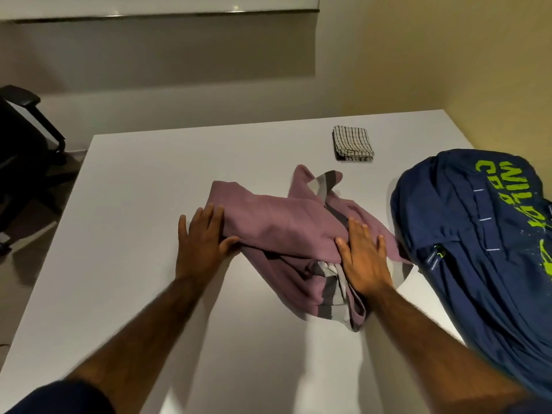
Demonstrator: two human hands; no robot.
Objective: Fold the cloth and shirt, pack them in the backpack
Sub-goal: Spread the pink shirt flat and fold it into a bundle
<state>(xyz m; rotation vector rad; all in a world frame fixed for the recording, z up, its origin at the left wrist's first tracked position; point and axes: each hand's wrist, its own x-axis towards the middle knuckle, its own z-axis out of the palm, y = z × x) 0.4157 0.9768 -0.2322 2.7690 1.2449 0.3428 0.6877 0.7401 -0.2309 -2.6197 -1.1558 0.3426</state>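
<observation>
backpack (478,264): contents hidden; left hand (200,237), right hand (364,261): fingers (360,231) straight, touching shirt (268,222); cloth (352,143) folded

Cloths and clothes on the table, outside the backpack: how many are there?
2. A folded checked cloth lies at the far side. A purple shirt lies in the middle, left hand at its edge, right hand flat on it. The backpack could hide more.

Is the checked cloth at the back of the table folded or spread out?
Folded. The checked cloth lies as a small neat square, with stacked layers showing along its near edge.
</observation>
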